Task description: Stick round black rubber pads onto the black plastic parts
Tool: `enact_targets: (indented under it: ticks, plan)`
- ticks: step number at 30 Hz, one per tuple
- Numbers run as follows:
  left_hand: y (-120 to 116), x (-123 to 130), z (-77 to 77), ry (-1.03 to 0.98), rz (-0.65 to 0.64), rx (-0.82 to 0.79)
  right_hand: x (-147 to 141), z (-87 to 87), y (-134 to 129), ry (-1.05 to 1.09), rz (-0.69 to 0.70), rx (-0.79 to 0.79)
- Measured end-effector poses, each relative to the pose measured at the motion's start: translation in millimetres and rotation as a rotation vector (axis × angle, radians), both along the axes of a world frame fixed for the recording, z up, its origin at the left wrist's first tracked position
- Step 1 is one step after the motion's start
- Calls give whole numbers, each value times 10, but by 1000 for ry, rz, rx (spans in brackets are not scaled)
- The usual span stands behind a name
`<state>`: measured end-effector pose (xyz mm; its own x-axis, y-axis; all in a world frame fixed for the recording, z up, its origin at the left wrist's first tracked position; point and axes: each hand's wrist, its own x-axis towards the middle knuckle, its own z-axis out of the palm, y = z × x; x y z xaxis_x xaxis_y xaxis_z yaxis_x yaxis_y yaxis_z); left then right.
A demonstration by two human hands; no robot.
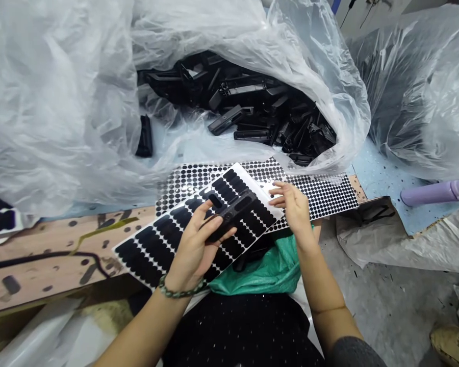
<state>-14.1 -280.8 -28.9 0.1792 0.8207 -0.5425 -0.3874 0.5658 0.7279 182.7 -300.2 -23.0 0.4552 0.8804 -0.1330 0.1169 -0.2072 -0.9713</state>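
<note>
My left hand (197,239), with a braided bracelet at the wrist, grips a long black plastic part (235,208) with an oblong recess. The part is held at a slant over a white sheet of black oblong stickers (164,239). To the right, my right hand (295,206) is raised near the sheet's upper right edge, fingers apart, with nothing visible in them. Under the oblong stickers lie sheets of round black stickers (321,193). A green woven bag (268,270) hangs below the sheets, and dark parts show at its mouth.
A large clear plastic bag (229,30) lies open behind, full of black plastic parts (252,112). One loose part (144,136) is at its left. A purple bottle (432,193) lies on the blue surface at right. More plastic wrapping (424,92) fills the back right.
</note>
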Motion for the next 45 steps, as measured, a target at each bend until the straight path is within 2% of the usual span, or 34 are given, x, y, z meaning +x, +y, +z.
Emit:
enact_targets:
  ticks: [2,5,8,11,16,18,20,23,25,27,30,33,41,45]
  plan:
    - [19,-18,-26,-8,27,15,225,-82,3,-229,-54,7]
    - [31,-11,-56,-26,47,11,436,-221,43,-557,11,-68]
    - [19,34,-65,-25,47,16,467,-350,143,-690,85,-198]
    - [0,81,-64,8,28,68,446,-420,262,-717,91,-270]
    - [0,130,-59,12,-7,111,432,-389,316,-572,48,-200]
    - [7,156,-55,10,-6,115,357,-344,263,-360,-8,-124]
    - [11,189,-56,20,9,130,218,-285,183,-45,-31,-51]
    - [4,236,-83,66,45,181,-54,-175,67,350,48,-22]
    - [-9,250,-116,98,59,218,-220,-110,21,440,99,-24]
    - [-24,249,-151,124,71,255,-343,-72,2,399,102,16]
    - [-47,230,-187,164,85,306,-443,-65,6,215,73,94]
    - [-63,217,-188,186,81,341,-482,-69,9,102,92,104]
    - [-94,200,-146,252,35,415,-542,-2,-29,17,119,104]
    - [-80,176,-143,223,13,415,-526,-85,-3,36,1,87]
